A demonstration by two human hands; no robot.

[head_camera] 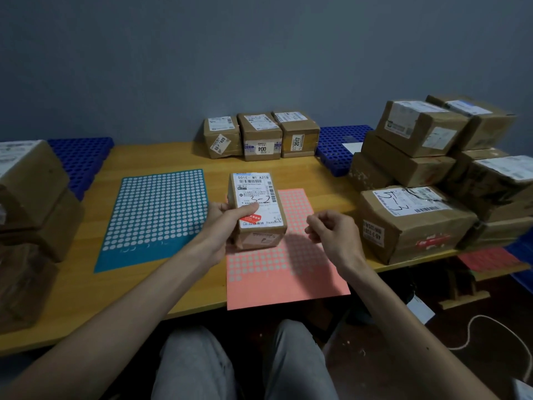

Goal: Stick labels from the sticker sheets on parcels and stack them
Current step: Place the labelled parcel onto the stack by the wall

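Left hand [227, 217] clamped on small parcel [256, 209], hiding its left edge; parcel above pink sticker sheet [284, 272], long axis pointing away. Right hand [331, 232] curled, fingertips pinched; contents unclear.

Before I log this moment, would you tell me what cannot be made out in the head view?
- Right hand: fingertips curl inward, so any sticker between them is hidden.
- Held parcel: small label print blurred; the left hand covers its left side.
- Left stack of boxes: cut off by the frame edge.
- Pink sticker sheet: the parcel hides its middle.
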